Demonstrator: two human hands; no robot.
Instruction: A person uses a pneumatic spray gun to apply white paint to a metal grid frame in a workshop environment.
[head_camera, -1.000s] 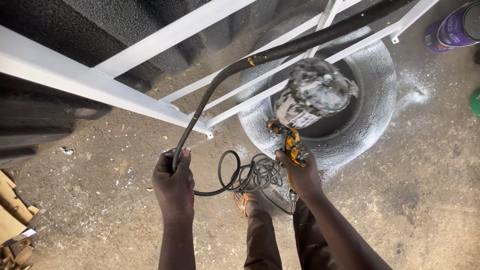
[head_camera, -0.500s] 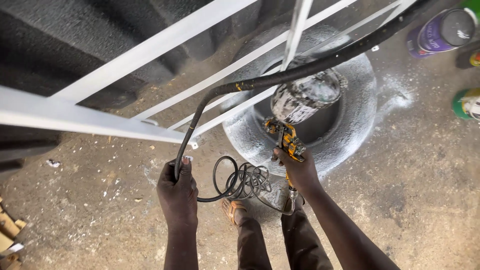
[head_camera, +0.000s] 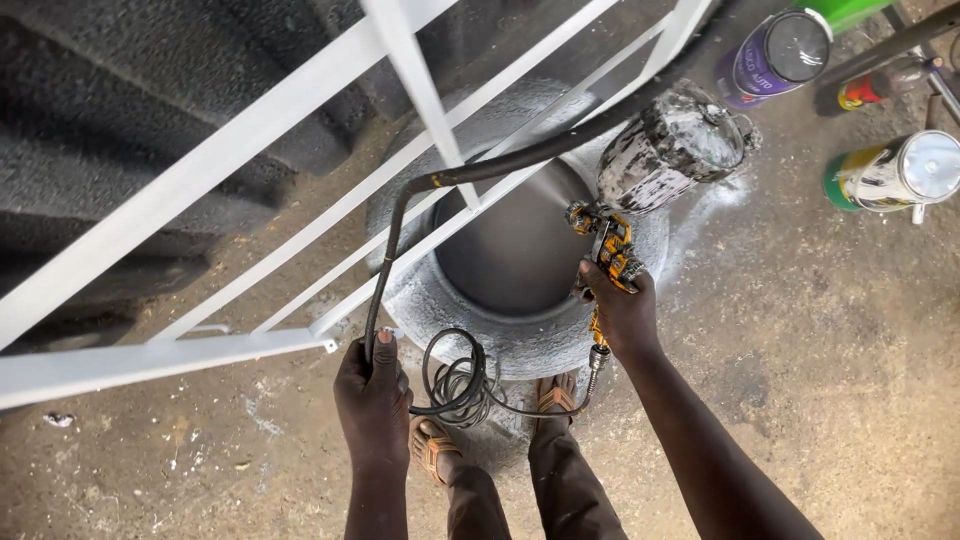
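Paint cans (head_camera: 775, 55), tyre (head_camera: 520, 330), sandals (head_camera: 432, 447).

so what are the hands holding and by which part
Right hand grips the spray gun by its handle, below the paint cup. Left hand grips the black hose near its lower bend.

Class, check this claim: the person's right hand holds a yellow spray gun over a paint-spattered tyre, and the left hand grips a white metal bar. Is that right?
Not quite. In the head view the left hand grips the black hose, not a white metal bar. The rest stands: the right hand holds the yellow spray gun over the paint-spattered tyre.
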